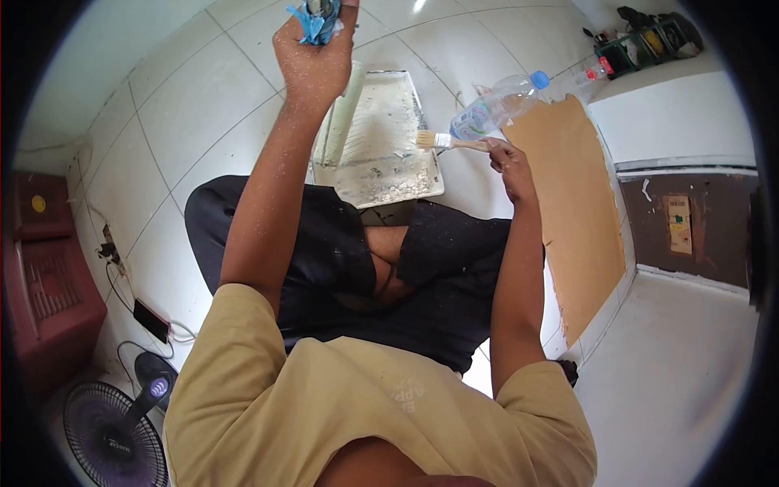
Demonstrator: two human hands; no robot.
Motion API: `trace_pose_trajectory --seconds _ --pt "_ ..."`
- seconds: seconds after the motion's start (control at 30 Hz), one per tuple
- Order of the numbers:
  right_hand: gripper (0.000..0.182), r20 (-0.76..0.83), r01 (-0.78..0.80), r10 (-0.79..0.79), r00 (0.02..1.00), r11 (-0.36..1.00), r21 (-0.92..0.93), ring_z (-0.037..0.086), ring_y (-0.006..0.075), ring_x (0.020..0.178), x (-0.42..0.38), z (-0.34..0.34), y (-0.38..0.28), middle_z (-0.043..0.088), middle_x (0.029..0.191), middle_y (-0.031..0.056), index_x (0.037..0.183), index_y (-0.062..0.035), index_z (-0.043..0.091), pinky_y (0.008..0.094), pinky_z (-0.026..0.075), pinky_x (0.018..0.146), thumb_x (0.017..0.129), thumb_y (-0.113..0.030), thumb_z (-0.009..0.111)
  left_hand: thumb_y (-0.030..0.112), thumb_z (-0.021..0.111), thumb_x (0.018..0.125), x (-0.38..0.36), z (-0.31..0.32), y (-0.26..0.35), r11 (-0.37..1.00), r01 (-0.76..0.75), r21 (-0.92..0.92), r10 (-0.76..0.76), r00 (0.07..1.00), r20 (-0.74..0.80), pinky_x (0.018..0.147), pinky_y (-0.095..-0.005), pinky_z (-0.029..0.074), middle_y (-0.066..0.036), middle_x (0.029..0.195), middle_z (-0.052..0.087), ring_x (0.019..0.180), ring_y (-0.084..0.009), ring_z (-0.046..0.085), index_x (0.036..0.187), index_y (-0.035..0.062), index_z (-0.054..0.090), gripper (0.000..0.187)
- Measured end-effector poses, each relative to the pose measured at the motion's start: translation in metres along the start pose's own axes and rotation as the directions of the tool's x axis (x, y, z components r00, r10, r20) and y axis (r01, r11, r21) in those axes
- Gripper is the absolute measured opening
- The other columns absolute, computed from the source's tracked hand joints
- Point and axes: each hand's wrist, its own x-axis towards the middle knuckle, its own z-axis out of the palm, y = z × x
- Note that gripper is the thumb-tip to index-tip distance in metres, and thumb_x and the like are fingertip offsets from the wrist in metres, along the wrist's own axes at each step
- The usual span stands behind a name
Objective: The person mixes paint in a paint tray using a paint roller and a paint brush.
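My left hand [315,65] is raised at the top of the head view, its fingers closed round a grey object in torn blue wrapping [316,20]. What that object is I cannot make out. My right hand [511,166] grips the wooden handle of a paintbrush [446,141], whose pale bristles point left over the right side of the paint tray. The white paint tray [389,174] is spattered with dark and light flecks and sits on the floor before my crossed legs. Along its left side is a pale green paint roller [342,122], partly hidden by my left wrist.
A clear plastic bottle with a blue cap [503,101] lies beyond my right hand. Brown cardboard [572,211] covers the floor at right. A green crate [649,49] stands on a ledge. To the left are a fan [118,434], a phone [152,319] with cables, and a red cabinet [53,260].
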Motion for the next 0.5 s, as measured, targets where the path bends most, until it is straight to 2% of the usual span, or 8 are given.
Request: trace_pose_trajectory --seconds 0.13,0.17,0.23,0.33,0.37,0.4,0.47,0.5 --pt "0.031 0.074 0.044 -0.049 0.996 0.997 0.059 0.043 0.0081 0.069 -0.007 0.005 -0.004 0.050 0.075 -0.0043 0.119 -0.0019 0.076 0.0234 0.036 0.064 0.104 -0.028 0.066 0.041 0.083 0.093 -0.004 -0.003 0.018 0.996 0.080 -0.047 -0.080 0.997 -0.010 0.058 -0.0303 0.053 -0.007 0.077 0.062 0.067 -0.0146 0.062 0.102 0.0020 0.057 0.048" --pt "0.031 0.065 0.042 -0.046 0.997 0.998 0.056 0.043 0.0081 0.069 -0.007 0.004 0.003 0.050 0.075 -0.0043 0.119 -0.0019 0.076 0.0234 0.036 0.064 0.104 -0.028 0.066 0.039 0.083 0.094 -0.006 -0.014 0.033 0.992 0.106 -0.065 -0.096 0.986 0.138 0.057 -0.0299 0.053 -0.006 0.075 0.061 0.063 -0.0136 0.061 0.097 0.0029 0.058 0.044" --pt "0.029 0.045 0.072 -0.057 0.997 0.882 -0.467 0.044 0.0089 0.069 0.004 0.010 0.016 0.053 0.075 -0.0025 0.120 -0.0067 0.076 0.0250 0.038 0.065 0.102 -0.027 0.068 0.038 0.082 0.094 0.000 -0.010 0.018 0.996 0.065 -0.063 -0.058 0.992 0.112 0.056 -0.0297 0.053 -0.006 0.074 0.061 0.061 -0.0131 0.059 0.095 0.0034 0.058 0.042" --pt "0.027 0.009 0.024 -0.023 1.000 0.854 -0.520 0.047 0.0096 0.070 -0.004 0.017 0.000 0.060 0.076 -0.0001 0.122 -0.0105 0.076 0.0276 0.042 0.067 0.100 -0.027 0.070 0.032 0.082 0.095 0.005 -0.006 0.010 0.995 0.005 -0.095 0.007 0.991 0.131 0.055 -0.0292 0.052 -0.004 0.073 0.061 0.059 -0.0118 0.058 0.095 0.0045 0.059 0.036" --pt "0.028 0.028 0.025 -0.017 0.999 0.944 -0.330 0.048 0.0093 0.069 -0.005 0.018 0.002 0.063 0.078 -0.0007 0.123 -0.0091 0.074 0.0275 0.043 0.067 0.100 -0.025 0.071 0.031 0.081 0.096 0.002 -0.001 0.009 0.992 0.000 -0.124 0.005 0.999 0.039 0.056 -0.0292 0.052 -0.003 0.072 0.061 0.059 -0.0115 0.058 0.094 0.0050 0.059 0.034" --pt "0.028 0.030 0.022 -0.013 0.999 0.944 -0.329 0.048 0.0093 0.069 -0.006 0.017 0.003 0.063 0.078 -0.0007 0.123 -0.0091 0.074 0.0275 0.043 0.067 0.100 -0.025 0.071 0.029 0.081 0.096 -0.001 0.002 0.011 0.988 -0.008 -0.154 0.000 0.999 -0.051 0.056 -0.0292 0.053 -0.002 0.071 0.060 0.058 -0.0113 0.058 0.092 0.0055 0.060 0.032" --pt "0.028 -0.070 0.069 -0.078 0.995 0.989 -0.129 0.048 0.0091 0.068 -0.005 0.009 0.000 0.062 0.077 -0.0014 0.122 -0.0085 0.074 0.0266 0.041 0.066 0.099 -0.024 0.071 0.029 0.080 0.097 0.004 0.001 0.007 0.987 -0.022 -0.162 0.018 0.999 -0.030 0.056 -0.0288 0.052 -0.002 0.070 0.061 0.059 -0.0107 0.058 0.089 0.0062 0.060 0.032" --pt "0.023 -0.112 0.034 -0.069 0.991 0.957 -0.290 0.044 0.0060 0.072 -0.006 0.004 -0.001 0.055 0.079 -0.0048 0.119 -0.0096 0.074 0.0244 0.036 0.064 0.098 -0.020 0.073 0.030 0.080 0.097 0.004 -0.001 0.007 0.984 -0.038 -0.172 0.037 0.999 -0.009 0.057 -0.0283 0.051 -0.001 0.069 0.061 0.060 -0.0101 0.058 0.086 0.0070 0.060 0.032"
